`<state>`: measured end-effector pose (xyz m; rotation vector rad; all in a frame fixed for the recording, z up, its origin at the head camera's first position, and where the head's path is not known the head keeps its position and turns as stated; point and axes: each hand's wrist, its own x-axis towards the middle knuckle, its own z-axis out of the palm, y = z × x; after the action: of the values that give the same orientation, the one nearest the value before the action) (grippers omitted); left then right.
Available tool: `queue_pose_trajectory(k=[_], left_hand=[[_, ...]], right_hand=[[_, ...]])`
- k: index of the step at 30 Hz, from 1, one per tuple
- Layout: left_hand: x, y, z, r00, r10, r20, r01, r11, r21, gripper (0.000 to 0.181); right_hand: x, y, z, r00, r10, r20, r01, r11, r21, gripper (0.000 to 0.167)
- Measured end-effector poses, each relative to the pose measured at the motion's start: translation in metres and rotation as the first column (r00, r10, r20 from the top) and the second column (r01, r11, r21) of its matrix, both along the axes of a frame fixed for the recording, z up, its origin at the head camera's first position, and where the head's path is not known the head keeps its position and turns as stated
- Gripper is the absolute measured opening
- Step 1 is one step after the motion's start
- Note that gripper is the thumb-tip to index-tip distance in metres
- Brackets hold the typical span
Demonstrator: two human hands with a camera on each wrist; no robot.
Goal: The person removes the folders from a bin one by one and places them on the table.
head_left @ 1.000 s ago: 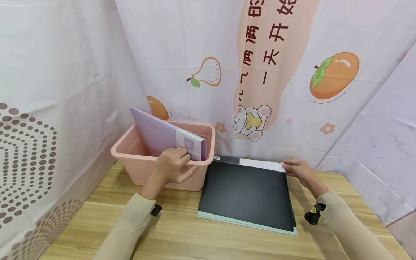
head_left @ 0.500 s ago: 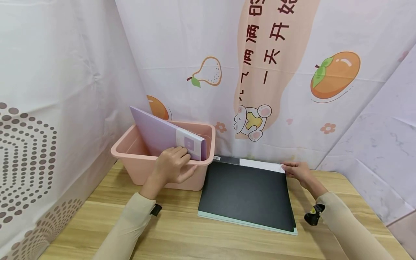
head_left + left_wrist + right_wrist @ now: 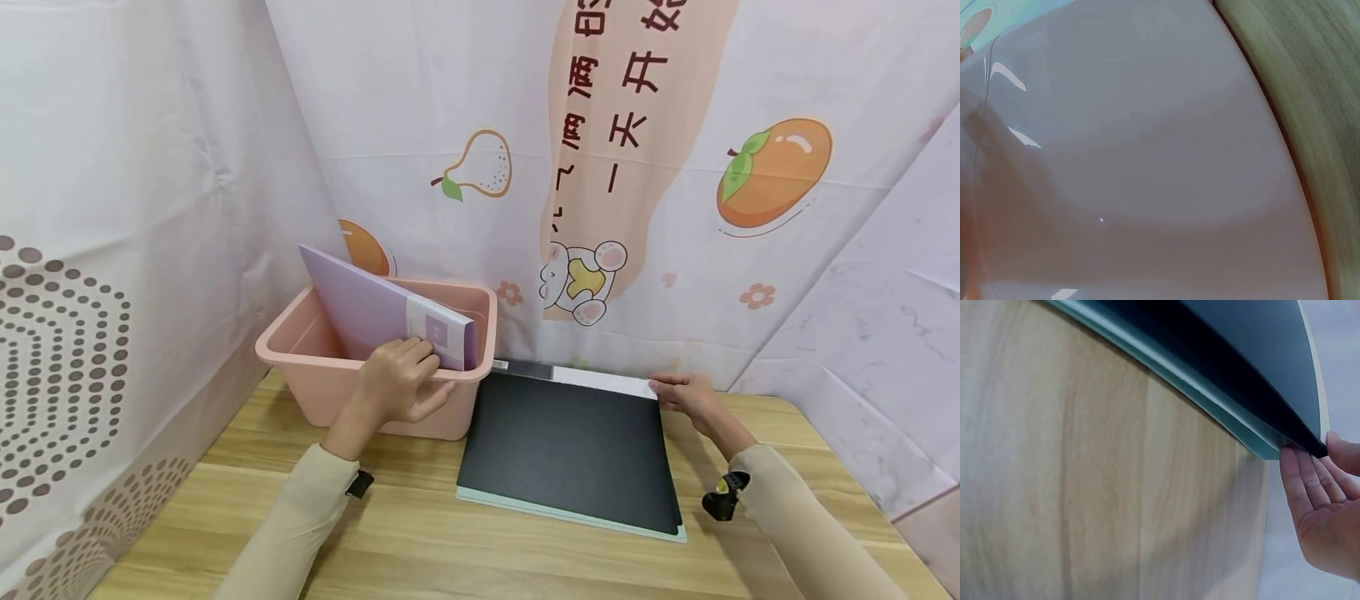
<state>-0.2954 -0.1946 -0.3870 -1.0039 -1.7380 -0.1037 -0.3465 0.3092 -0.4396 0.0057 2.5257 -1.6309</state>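
Note:
A purple folder with a white band leans at a slant inside a pink bin. The left hand is at the bin's front rim, its fingers over the rim against the folder's lower corner and the thumb outside. Flat on the table lies a black folder with a mint-green one under it. The right hand pinches the black folder's far right corner; in the right wrist view the thumb of that hand is on top, fingers beneath the black folder.
The wooden table reaches to a printed curtain behind and at both sides. The pink bin's outer wall fills most of the left wrist view. A barcode label shows at the black folder's far left corner.

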Motion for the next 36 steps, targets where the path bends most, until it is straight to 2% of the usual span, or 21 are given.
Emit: queue_pose_trajectory(k=[36], left_hand=[[0.0,0.0003,-0.0018,0.999,0.041,0.014,-0.04,0.999,-0.015,0.049]], right_hand=[[0.0022,-0.0013,-0.0008,1.0,-0.006,-0.004,0.006,1.0,-0.023,0.064]])
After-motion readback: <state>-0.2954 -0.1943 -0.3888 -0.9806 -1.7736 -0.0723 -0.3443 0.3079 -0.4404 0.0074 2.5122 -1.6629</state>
